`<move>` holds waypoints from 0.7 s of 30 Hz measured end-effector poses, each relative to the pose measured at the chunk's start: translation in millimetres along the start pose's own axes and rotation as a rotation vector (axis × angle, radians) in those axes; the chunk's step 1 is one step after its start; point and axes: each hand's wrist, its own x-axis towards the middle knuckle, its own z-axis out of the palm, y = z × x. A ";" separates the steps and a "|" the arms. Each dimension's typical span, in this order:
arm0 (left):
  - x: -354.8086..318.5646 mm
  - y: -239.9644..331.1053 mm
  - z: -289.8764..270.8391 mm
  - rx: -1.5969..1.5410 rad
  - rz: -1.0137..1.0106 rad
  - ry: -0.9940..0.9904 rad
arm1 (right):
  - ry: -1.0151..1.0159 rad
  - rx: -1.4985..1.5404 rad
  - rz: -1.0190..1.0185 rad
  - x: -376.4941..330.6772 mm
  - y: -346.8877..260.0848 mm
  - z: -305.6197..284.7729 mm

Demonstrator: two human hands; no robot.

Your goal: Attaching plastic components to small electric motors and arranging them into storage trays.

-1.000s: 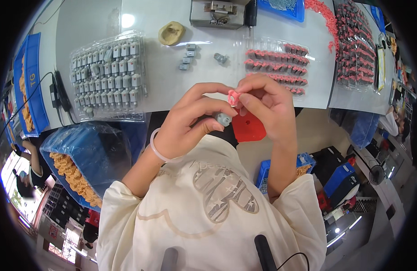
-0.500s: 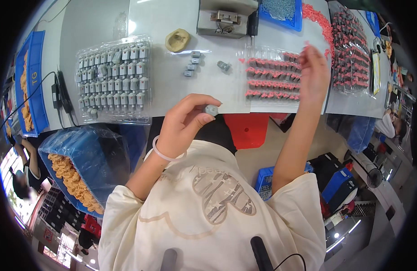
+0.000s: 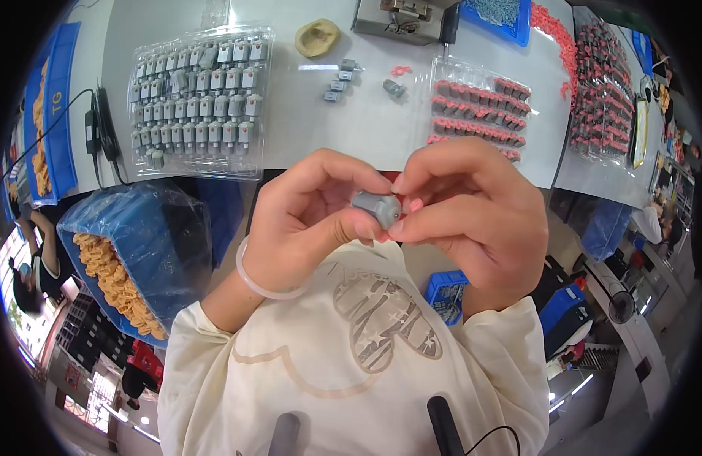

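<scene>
A small grey motor [image 3: 372, 205] is pinched between the thumb and fingers of my left hand [image 3: 290, 220], in front of my chest. My right hand [image 3: 484, 220] meets it from the right, its fingertips closed on a small pink plastic piece [image 3: 416, 204] at the motor's shaft end. Fingers cover most of that piece, so how it sits against the motor cannot be made out. Beyond my hands, another motor [image 3: 394, 88] and a loose pink piece [image 3: 400, 71] lie on the white table [image 3: 305, 125].
A clear tray [image 3: 252, 163] of grey motors stands at left; another clear tray [image 3: 442, 70] holds motors with pink pieces at right. Several motors [image 3: 335, 86] lie near a tan lump [image 3: 316, 38] and a metal fixture [image 3: 400, 23]. Pink pieces [image 3: 552, 30] are heaped far right.
My right hand has come down from above the right tray to the motor, bringing the pink piece. My left hand has raised the motor closer. The view has shifted slightly.
</scene>
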 end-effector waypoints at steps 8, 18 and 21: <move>-12.4 -2.1 5.9 -0.033 -0.047 -0.016 | 0.228 -0.035 -0.025 -11.6 1.0 15.9; -16.5 -8.8 14.8 0.178 0.046 -0.027 | 0.171 -0.058 -0.279 -24.1 33.2 13.1; -17.2 -7.2 22.7 0.313 0.199 0.020 | 0.170 -0.102 -0.350 -27.5 40.3 11.3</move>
